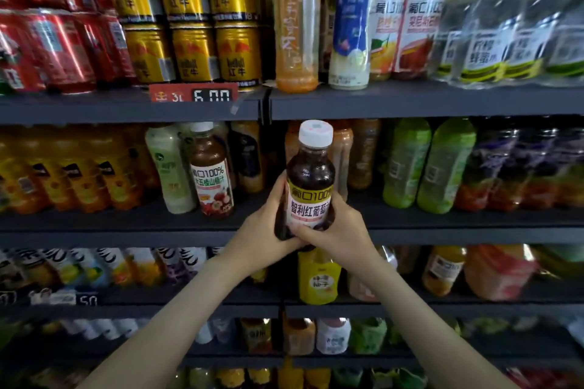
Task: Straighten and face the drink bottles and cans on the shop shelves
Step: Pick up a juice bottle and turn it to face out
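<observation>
Two hands grip one dark juice bottle point(310, 181), white cap up, label facing camera, in front of the middle shelf point(442, 232). Left hand point(264, 226) wraps its left side; right hand point(336, 227) curls round the base.

I hold the dark juice bottle point(311, 180) upright between my left hand point(264, 226) and right hand point(339, 226), white cap on top, label facing me, just before the front edge of the shelf point(126, 235).
</observation>
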Demonstrator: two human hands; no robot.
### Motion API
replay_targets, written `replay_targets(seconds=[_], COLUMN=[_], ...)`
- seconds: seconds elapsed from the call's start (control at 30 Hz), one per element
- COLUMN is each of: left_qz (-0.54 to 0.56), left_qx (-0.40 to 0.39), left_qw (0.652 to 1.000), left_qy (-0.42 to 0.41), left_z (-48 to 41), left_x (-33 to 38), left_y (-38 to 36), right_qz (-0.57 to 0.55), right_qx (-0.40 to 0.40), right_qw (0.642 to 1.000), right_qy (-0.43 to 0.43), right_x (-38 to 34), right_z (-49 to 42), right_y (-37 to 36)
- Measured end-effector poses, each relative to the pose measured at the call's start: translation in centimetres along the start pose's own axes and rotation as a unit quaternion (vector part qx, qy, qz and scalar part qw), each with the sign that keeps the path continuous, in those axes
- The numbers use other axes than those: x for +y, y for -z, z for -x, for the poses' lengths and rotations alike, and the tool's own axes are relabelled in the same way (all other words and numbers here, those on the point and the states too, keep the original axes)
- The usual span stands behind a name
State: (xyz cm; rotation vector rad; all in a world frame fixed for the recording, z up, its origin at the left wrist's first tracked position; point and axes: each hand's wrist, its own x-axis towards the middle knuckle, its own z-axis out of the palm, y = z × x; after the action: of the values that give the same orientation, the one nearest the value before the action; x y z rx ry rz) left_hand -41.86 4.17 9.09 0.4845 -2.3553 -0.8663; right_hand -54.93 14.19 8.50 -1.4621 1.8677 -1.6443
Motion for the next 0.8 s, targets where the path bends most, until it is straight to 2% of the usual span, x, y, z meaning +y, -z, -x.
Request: replay_targets(seconds=[0.13, 0.23, 0.27, 0.33, 0.4, 0.47, 0.57, 0.67, 0.8], left_qz=[-0.028, -0.002, 0.004, -0.009, -0.025, -0.036, -0.074, -0.114, -0.081], left_qx=[-0.012, -0.011, 0.01, 0.108, 0.229, 0.288, 0.302, 0.284, 0.269], left_qw=[0.998, 0.988, 0.982, 0.97, 0.953, 0.946, 0.948, 0.952, 0.957], left_qy=[-0.055, -0.153, -0.186, -0.219, -0.197, -0.145, -0.069, 0.003, 0.074], left_z=[-1.3, -3.1, -3.9, -5.9, -8.6, -11.4, -15.5, -19.1, -21.3], left_x=[3.4, 6.8, 7.8, 10.1, 12.4, 14.4, 15.6, 16.1, 17.0], left_y=[0.3, 1.5, 1.8, 2.3, 2.5, 2.6, 2.5, 1.7, 0.7], right_qz=[-0.036, -0.052, -0.057, -0.062, -0.065, -0.063, -0.076, -0.089, -0.08], right_qx=[0.025, 0.044, 0.049, 0.068, 0.092, 0.113, 0.121, 0.13, 0.144], right_qw=[0.999, 0.997, 0.996, 0.994, 0.99, 0.987, 0.984, 0.983, 0.983], right_qy=[0.007, 0.036, 0.044, 0.061, 0.082, 0.1, 0.103, 0.098, 0.08], right_x=[-1.4, -3.6, -4.4, -5.9, -7.1, -8.2, -8.9, -8.8, -8.8], right_z=[0.7, 0.2, -0.3, -1.5, -2.9, -4.4, -6.5, -8.4, -10.2], right_y=[3.7, 7.5, 8.9, 11.6, 13.9, 15.7, 17.4, 18.2, 19.1])
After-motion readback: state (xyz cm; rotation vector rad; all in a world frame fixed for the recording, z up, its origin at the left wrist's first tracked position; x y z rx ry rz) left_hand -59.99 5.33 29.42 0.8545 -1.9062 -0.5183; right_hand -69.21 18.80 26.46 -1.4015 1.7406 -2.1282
